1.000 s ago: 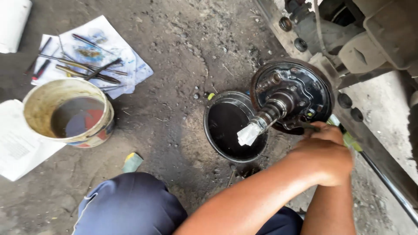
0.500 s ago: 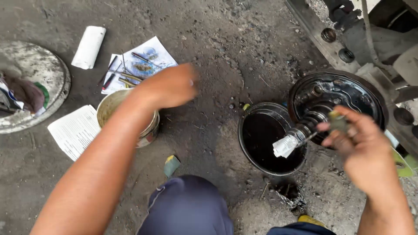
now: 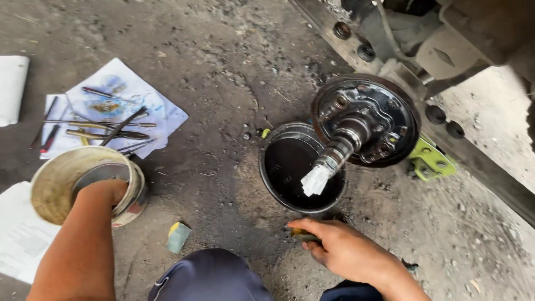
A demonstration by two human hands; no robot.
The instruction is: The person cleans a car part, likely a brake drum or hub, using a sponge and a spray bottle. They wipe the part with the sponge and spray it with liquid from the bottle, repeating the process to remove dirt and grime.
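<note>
My left hand [image 3: 103, 192] is plunged into a grimy round tin [image 3: 61, 181] on the ground at the left; its fingers are hidden inside. My right hand [image 3: 340, 245] rests low on the dirt just below a black round pan [image 3: 278, 167], fingers curled around a small yellowish tool [image 3: 298, 233]. Above the pan juts a greasy axle spindle [image 3: 334, 159] with a pale wrapped tip, fixed to a dark round brake backing plate [image 3: 379, 111].
Several hand tools [image 3: 97, 129] lie on a sheet of paper at upper left, beside a white roll [image 3: 12, 89]. More paper [image 3: 19, 237] lies at lower left. A small green-yellow scrap [image 3: 178, 237] is near my knee [image 3: 212, 278]. A vehicle's underframe [image 3: 457, 67] and a lime-green bracket [image 3: 432, 160] are at right.
My left hand has gone from above the tin down into it. My right hand has dropped away from the spindle to the ground below the pan.
</note>
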